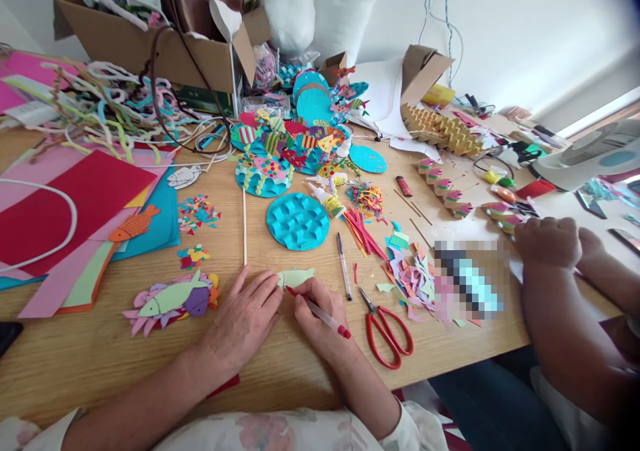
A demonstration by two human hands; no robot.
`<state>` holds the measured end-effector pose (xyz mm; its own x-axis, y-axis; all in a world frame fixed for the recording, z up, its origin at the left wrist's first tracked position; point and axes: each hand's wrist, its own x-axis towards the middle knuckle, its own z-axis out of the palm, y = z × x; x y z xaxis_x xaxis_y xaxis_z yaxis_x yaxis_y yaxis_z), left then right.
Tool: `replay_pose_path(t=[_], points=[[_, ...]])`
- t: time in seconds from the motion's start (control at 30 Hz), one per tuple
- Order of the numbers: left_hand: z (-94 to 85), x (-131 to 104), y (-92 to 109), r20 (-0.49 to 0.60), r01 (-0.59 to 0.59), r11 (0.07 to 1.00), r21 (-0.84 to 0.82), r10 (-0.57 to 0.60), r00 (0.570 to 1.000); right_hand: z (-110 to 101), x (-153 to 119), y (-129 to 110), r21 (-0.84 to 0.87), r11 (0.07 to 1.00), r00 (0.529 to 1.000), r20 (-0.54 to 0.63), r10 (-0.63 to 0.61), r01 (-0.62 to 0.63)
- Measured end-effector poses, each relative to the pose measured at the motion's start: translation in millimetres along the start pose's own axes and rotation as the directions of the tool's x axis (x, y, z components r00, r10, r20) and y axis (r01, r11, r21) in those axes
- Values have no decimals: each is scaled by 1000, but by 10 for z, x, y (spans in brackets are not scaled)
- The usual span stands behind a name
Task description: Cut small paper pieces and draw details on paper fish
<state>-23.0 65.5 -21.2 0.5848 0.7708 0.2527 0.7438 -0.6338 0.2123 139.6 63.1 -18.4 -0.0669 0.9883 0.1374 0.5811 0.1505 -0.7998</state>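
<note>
A pale green paper fish (299,277) lies on the wooden table between my two hands. My left hand (251,307) rests flat, its fingers stretched out at the fish's left end. Between the fingers of my right hand (316,314) is a red pen (327,321), its tip at the fish's lower edge. To the left lies a pile of cut paper fish with a green one (171,295) on top. A round blue wavy disc (298,221) sits beyond my hands. Red-handled scissors (387,331) and another pen (345,266) lie to the right.
Paper sheets (75,211) cover the left side. Paper scraps (413,271), glue bottles (327,199) and decorated fish discs (265,171) lie farther back, before a cardboard box (200,54). Another person's hand (547,243) rests at the right. A wooden stick (245,227) lies near my left hand.
</note>
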Motion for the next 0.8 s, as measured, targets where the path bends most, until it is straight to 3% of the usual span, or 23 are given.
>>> replay_pose_path(t=[0.8], points=[[4,2,12,-5,7,1000,2,-7,1000,7,-6,29,6,999,999,-17,-38,38]])
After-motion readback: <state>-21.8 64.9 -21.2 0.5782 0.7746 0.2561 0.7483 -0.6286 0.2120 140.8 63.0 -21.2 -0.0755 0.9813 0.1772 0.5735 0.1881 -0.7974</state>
